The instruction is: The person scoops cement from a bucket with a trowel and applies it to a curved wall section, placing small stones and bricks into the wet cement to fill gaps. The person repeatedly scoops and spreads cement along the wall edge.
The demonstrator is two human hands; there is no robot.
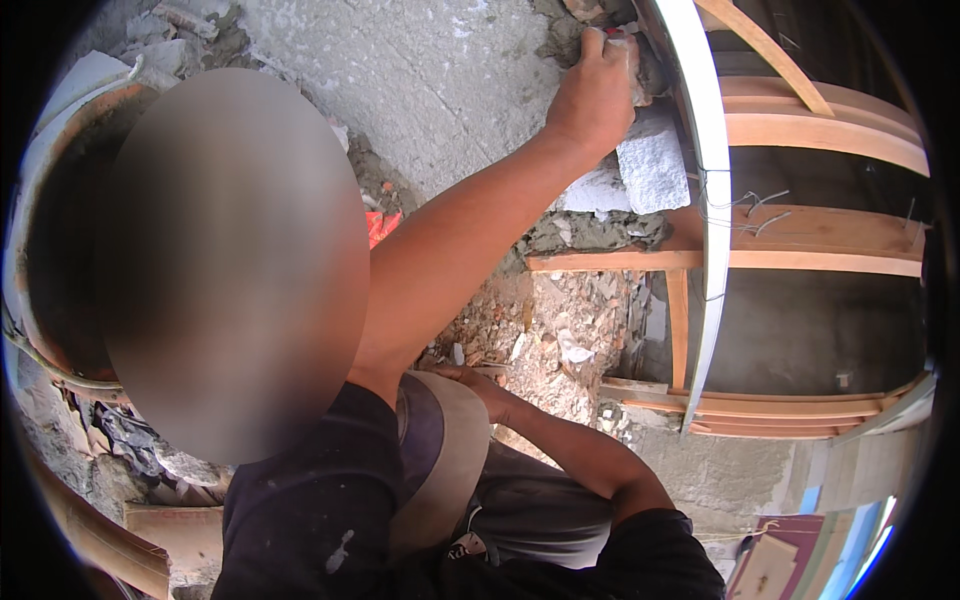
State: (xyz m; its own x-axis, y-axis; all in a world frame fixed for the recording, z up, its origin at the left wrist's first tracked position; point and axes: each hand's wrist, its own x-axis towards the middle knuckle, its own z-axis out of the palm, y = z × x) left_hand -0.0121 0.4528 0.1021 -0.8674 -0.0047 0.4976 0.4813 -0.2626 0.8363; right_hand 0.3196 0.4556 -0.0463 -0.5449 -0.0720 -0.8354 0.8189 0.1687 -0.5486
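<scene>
My left hand reaches up to the top of the view, fingers closed on a grey, grimy thing I cannot make out, with a bit of red showing. It is beside a white beam, just above a white, rough block set on grey mortar. My right hand is low in the middle, at the edge of a pale curved piece over my dark clothing; its fingers are partly hidden.
A round container stands at the left, partly covered by a large blurred patch. Rough concrete spans the top. Wooden framing with loose wire fills the right, over dark gaps. Rubble lies in the middle; boards lie lower left.
</scene>
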